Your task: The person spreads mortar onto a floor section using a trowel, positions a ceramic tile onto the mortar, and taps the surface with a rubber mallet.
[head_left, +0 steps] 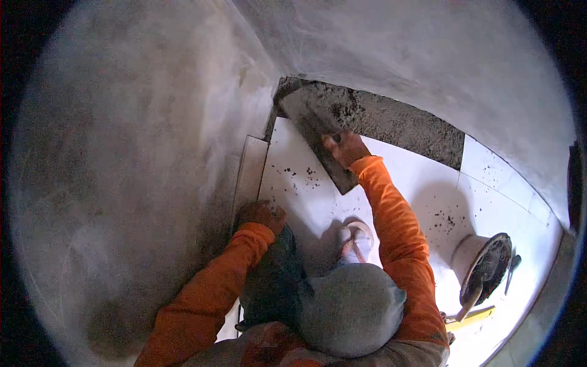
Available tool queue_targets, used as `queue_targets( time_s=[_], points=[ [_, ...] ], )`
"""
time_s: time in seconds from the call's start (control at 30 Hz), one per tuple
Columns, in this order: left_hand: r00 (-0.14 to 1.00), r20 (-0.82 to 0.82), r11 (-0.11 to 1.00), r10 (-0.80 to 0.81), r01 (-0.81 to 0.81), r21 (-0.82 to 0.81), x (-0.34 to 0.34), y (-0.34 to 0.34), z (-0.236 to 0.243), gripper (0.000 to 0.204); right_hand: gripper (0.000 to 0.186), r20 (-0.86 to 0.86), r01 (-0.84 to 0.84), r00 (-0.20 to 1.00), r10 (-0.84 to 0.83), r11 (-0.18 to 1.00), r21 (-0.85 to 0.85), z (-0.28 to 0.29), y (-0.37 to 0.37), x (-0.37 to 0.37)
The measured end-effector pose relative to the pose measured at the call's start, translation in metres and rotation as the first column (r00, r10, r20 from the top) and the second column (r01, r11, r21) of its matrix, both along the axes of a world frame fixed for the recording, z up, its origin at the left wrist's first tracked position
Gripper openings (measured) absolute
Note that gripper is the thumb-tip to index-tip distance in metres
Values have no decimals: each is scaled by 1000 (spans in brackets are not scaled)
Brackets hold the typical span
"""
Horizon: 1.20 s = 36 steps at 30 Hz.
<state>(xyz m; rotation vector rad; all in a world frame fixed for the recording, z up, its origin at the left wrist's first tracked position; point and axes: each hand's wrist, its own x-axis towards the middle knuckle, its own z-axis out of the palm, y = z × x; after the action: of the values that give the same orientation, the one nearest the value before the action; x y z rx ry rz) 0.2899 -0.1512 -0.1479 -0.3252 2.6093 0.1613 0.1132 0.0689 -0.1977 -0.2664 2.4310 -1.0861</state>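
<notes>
A grey plastered wall [122, 153] fills the left side, and a second grey wall [416, 61] stands across the top, the two meeting at a corner above the middle. Below them spreads a floor of white tiles [400, 165], brightest at the lower right. The person crouches on it in orange sleeves [400, 238], the left knee [272, 269] dark and the right knee [351, 309] pale grey.

Along the foot of the far wall, between it and the white tiles, runs a strip of rough, dark mortar [403, 119], reaching into the corner. A long, flat, dark board [315, 131] lies slantwise, one end at the corner over the mortar, the other over the white tiles. The right hand [347, 148] is clamped on its right edge.

To the right a bucket [463, 260] tilts its dark mouth outward, with a handled tool [469, 304] at the rim. A narrow upright tile [249, 168] stands against the left wall; the left hand [264, 215] is just below it, fingers curled — I cannot tell whether they grip anything. The hands are well apart.

Smaller still are a yellow bar [477, 317] below the bucket, a sandalled foot [356, 240], a slim dark tool [512, 269] beside the bucket, and scattered dark crumbs [309, 177].
</notes>
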Motion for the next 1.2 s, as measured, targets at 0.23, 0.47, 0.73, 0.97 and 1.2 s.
queue_targets(
  time_s=[0.23,0.47,0.73,0.97,1.2],
  points=[
    [989,99,993,-111,106,54,8,-21,-29,35,60,18,-53,999,51,990,132,26,-22,-24],
    [997,-65,981,-43,55,187,37,-43,-85,38,68,11,-54,999,53,986,158,10,-26,-30],
    [997,-43,990,-69,74,119,53,-61,-128,42,70,-47,-108,991,123,964,242,-16,-15,-48],
    [998,37,998,-59,59,9,29,-33,-56,32,59,76,-303,951,299,863,404,21,-17,-34],
    [995,67,997,-74,72,36,5,-14,-16,33,69,-6,-378,910,416,833,404,-15,-1,-115]
  ],
)
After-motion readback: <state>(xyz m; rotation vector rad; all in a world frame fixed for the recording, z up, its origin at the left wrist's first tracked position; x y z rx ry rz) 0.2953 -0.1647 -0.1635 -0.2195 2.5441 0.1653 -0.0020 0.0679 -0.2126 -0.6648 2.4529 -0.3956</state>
